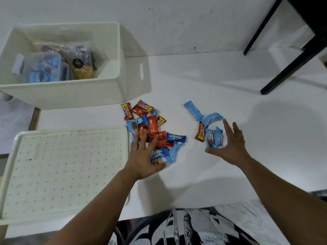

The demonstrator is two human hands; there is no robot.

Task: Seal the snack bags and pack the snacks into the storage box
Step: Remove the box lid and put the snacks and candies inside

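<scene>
A pile of small wrapped snacks (154, 128), red, orange and blue, lies in the middle of the white table. My left hand (143, 156) rests flat on the near side of this pile with fingers spread. A smaller group of snacks (212, 137), mostly light blue with one red bar, lies to the right. My right hand (230, 145) is spread open just beside and over this group, thumb near its lower edge. The white storage box (113, 85) stands at the back left, holding clear bags of snacks (81, 62) and a clear container with blue packets (44, 68).
The box's white perforated lid (67, 172) lies flat at the left front of the table. A black table or chair leg (290, 68) stands at the back right. One light blue bar (193, 110) lies apart, behind the right group.
</scene>
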